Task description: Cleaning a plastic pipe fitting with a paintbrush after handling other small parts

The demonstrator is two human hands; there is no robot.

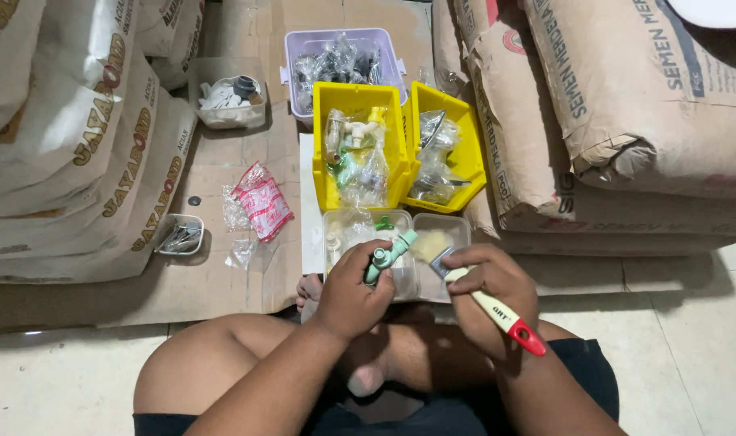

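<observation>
Tap and brush held together over the clear trays

Left hand point(353, 291) is clamped around a pale green plastic tap point(386, 252), fingers wrapped over its body. The tap's long axis runs diagonally, rising from the left fist up and toward the right hand. Its free end points at the brush head.

Right hand point(491, 292) is closed on a paintbrush point(491, 307) with a cream handle and red tip. The handle runs down and outward past the right wrist. The bristles point(432, 245) lie up and inward of the right hand, just beside the tap's free end; actual contact cannot be confirmed. The two hands are near each other but apart, with tap and bristles meeting in the gap between them. Each hand is equally near the meeting point.

Count of surrounding items:
- Two yellow bins point(319, 145), directly beyond the hands, both holding bagged fittings.
- Two clear trays point(453, 222) just under and beyond the hands.
- One lilac tub point(291, 48) farther out, past the yellow bins.
- One clear tub point(227, 119) of white fittings, far out on the left-hand side.
- One small tray point(181, 236) of metal parts, left of the left hand.
- One red-printed packet point(261, 202), left and beyond the left hand.
- Stacked sacks point(642, 105) flank both sides.
</observation>
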